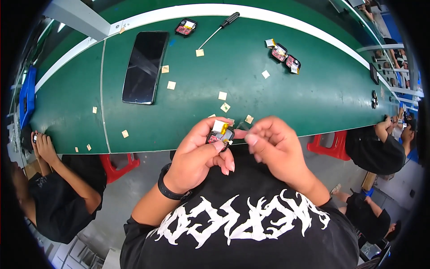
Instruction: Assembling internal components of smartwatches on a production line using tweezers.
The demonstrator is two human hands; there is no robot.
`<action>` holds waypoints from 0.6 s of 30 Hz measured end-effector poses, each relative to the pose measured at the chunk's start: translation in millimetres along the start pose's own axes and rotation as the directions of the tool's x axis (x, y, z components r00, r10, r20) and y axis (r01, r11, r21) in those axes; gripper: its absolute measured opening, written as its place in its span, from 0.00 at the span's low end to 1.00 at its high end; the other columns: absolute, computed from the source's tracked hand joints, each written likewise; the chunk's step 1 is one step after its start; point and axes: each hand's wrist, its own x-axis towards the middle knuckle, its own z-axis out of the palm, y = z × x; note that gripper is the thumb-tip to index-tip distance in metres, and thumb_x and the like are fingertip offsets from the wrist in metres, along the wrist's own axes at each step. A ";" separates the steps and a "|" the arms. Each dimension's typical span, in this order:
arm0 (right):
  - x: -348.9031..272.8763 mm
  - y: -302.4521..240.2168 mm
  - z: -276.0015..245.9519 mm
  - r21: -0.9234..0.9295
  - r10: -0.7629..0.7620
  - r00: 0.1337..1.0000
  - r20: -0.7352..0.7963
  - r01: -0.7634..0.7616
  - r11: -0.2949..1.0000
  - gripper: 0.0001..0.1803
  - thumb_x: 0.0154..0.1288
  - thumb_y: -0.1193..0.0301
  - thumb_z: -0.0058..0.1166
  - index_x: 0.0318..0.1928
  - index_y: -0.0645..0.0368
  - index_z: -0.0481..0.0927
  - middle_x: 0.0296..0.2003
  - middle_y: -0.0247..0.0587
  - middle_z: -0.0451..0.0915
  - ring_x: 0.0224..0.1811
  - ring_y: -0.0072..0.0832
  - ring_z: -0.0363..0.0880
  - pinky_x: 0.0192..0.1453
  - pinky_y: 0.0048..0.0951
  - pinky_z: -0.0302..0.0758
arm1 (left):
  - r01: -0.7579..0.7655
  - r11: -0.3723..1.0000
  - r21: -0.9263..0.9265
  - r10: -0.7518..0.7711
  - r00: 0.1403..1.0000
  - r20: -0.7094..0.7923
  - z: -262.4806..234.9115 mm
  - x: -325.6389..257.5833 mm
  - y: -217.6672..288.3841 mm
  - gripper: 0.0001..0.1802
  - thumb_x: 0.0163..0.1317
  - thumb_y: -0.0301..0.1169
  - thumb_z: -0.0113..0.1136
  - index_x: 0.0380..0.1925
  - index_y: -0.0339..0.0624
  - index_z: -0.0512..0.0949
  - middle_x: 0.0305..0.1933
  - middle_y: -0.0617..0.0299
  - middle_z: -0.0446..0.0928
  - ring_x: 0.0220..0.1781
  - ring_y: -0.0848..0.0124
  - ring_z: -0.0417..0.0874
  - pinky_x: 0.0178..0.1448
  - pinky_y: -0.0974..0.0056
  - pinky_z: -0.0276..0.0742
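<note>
My left hand (195,157) is closed around a small open black electronic device (217,139), held just over the table's near edge. A red circuit board and a silver battery with yellow tape show inside its casing. Thumb and fingers grip the casing from its sides. Close by on the right, my right hand (280,145) has its thumb and forefinger pinched together. Something thin and see-through seems to stick out of that pinch, too small and blurred to name. The pinch is slightly apart from the device.
On the green table (192,121) lie a black tablet (145,67), a screwdriver (219,30), another open device (186,27) and an opened pair of device halves (285,58). Small beige paper squares (171,85) are scattered about. People sit left and right, near red stools (120,168).
</note>
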 end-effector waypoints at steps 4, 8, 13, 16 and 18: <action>6.7 -5.6 -6.7 -0.149 -0.176 0.984 0.038 0.180 0.972 0.10 0.71 0.74 0.64 0.49 0.62 0.80 0.31 0.31 0.82 0.29 0.15 0.77 0.33 0.24 0.74 | 0.022 0.992 0.128 -0.021 1.000 -0.013 3.8 -0.7 -2.6 0.24 0.76 0.25 0.45 0.69 0.33 0.64 0.52 0.51 0.77 0.33 0.65 0.86 0.34 0.65 0.83; 19.9 -20.0 -2.3 -0.615 -0.390 0.876 0.283 0.478 0.627 0.12 0.64 0.76 0.66 0.48 0.61 0.84 0.33 0.40 0.83 0.33 0.32 0.84 0.36 0.30 0.79 | -0.010 0.956 0.292 0.008 1.000 0.008 9.8 -2.5 -4.5 0.22 0.76 0.22 0.44 0.68 0.30 0.63 0.47 0.56 0.77 0.33 0.73 0.85 0.35 0.69 0.81; 14.2 -14.8 -3.0 -0.576 -0.257 0.948 0.186 0.317 0.754 0.10 0.67 0.75 0.65 0.46 0.63 0.82 0.33 0.43 0.83 0.32 0.34 0.84 0.36 0.31 0.78 | -0.087 0.910 0.406 0.122 0.991 -0.061 14.4 -3.2 -12.4 0.20 0.75 0.22 0.46 0.65 0.31 0.63 0.42 0.58 0.78 0.28 0.77 0.81 0.31 0.71 0.76; 10.6 -19.4 0.8 -0.646 -0.195 0.967 0.166 0.256 0.719 0.08 0.68 0.75 0.65 0.44 0.64 0.82 0.32 0.43 0.83 0.29 0.30 0.82 0.34 0.29 0.77 | -0.095 0.881 0.464 0.139 0.988 -0.061 10.9 -3.1 -19.9 0.19 0.74 0.22 0.47 0.63 0.32 0.64 0.39 0.58 0.78 0.28 0.78 0.80 0.30 0.71 0.74; 7.7 -16.9 0.9 -0.606 -0.163 0.978 0.130 0.209 0.767 0.07 0.69 0.75 0.64 0.44 0.64 0.81 0.31 0.43 0.83 0.29 0.28 0.81 0.34 0.28 0.76 | -0.105 0.867 0.487 0.152 0.986 -0.060 9.7 -1.8 -21.9 0.18 0.74 0.22 0.47 0.62 0.31 0.64 0.38 0.58 0.78 0.27 0.78 0.80 0.30 0.71 0.75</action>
